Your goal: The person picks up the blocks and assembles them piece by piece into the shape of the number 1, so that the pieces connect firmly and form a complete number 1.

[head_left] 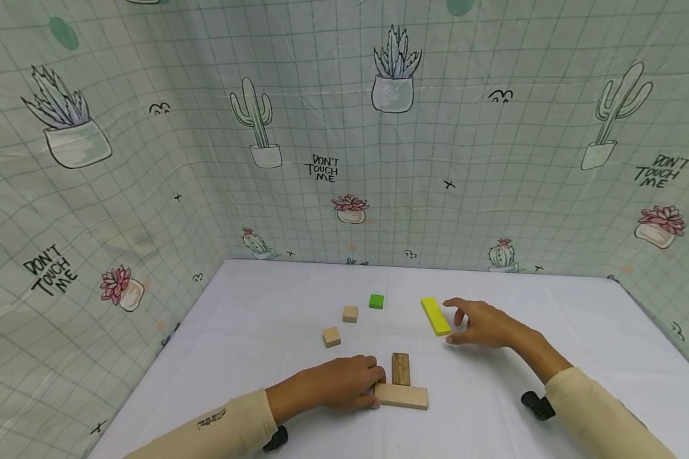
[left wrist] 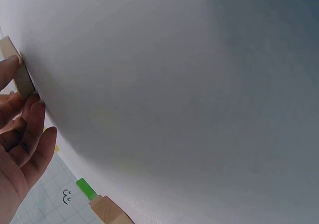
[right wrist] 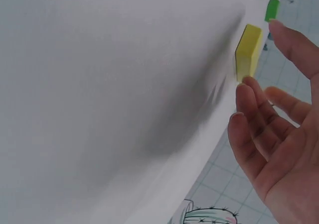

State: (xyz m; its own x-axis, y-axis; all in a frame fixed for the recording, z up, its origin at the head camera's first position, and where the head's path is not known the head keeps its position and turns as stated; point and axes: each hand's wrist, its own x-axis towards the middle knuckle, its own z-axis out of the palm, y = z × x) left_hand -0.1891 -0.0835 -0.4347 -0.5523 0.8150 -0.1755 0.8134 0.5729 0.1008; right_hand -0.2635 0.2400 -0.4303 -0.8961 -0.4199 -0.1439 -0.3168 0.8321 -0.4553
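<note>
My left hand (head_left: 350, 382) pinches the left end of a long pale wooden block (head_left: 404, 396) between thumb and fingers. In the left wrist view the thumb presses one side of that block (left wrist: 23, 79). A darker brown wooden block (head_left: 400, 368) lies behind it, its near end against the pale block, so the two form a T. My right hand (head_left: 482, 324) is just right of a flat yellow block (head_left: 436, 317), thumb and fingers spread apart. In the right wrist view the yellow block (right wrist: 247, 50) lies beyond the fingertips, and nothing is held.
Two small pale wooden cubes (head_left: 350, 313) and a small green block (head_left: 376, 301) lie farther back, left of the yellow block. Everything lies on a white tabletop (head_left: 252, 299). A patterned cloth (head_left: 298, 223) rises along the table's back and sides.
</note>
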